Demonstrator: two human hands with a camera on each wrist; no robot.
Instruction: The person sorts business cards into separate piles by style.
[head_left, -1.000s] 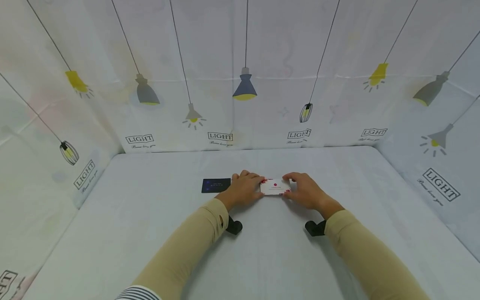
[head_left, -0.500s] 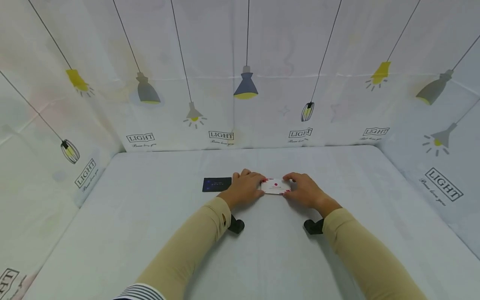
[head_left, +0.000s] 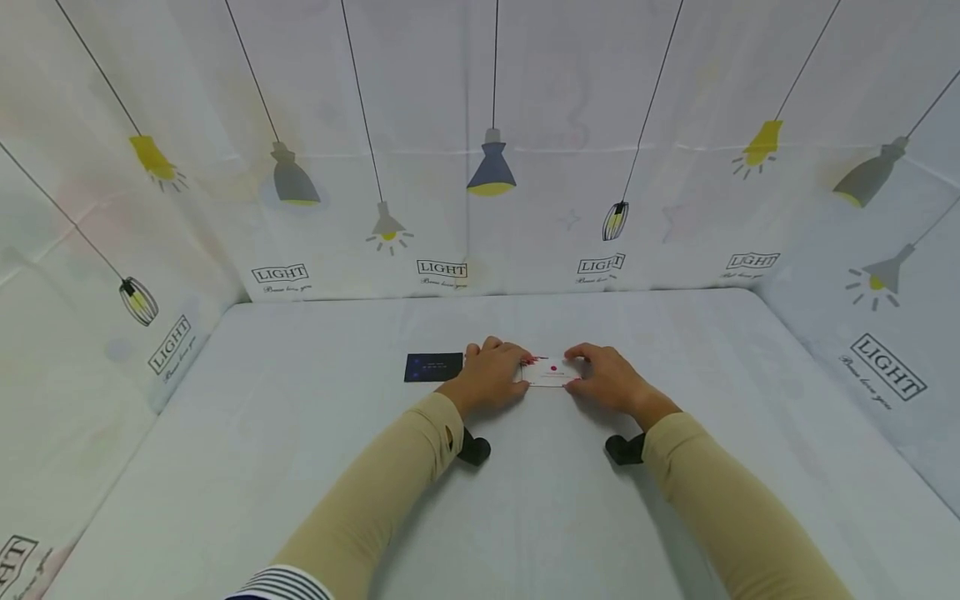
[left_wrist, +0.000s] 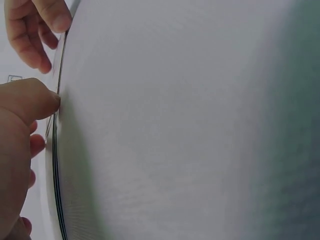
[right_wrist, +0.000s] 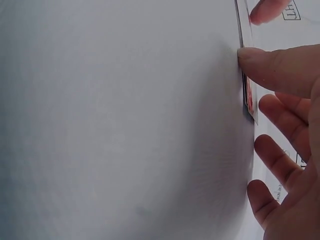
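A white card (head_left: pixel 551 373) with a red dot and red corner patterns lies far out on the white table, between both hands. At its left end my left hand (head_left: pixel 491 375) pinches it, thumb on the near edge and fingers toward the far edge. My right hand (head_left: pixel 611 383) holds the right end in the same way. The right wrist view shows the right thumb (right_wrist: pixel 260 65) against thin layered edges, with the other fingers spread behind. Left of my left hand lies a black card (head_left: pixel 433 367) with small print, its right end hidden by that hand.
White cloth covers the table (head_left: pixel 300 467). Behind it rises a white backdrop (head_left: pixel 540 225) printed with hanging lamps and LIGHT labels, which also runs along both sides. Black wrist mounts (head_left: pixel 474 450) stick out below the sleeves.
The head view has shifted slightly. Both hands stay at the ends of the white card, with almost no movement.
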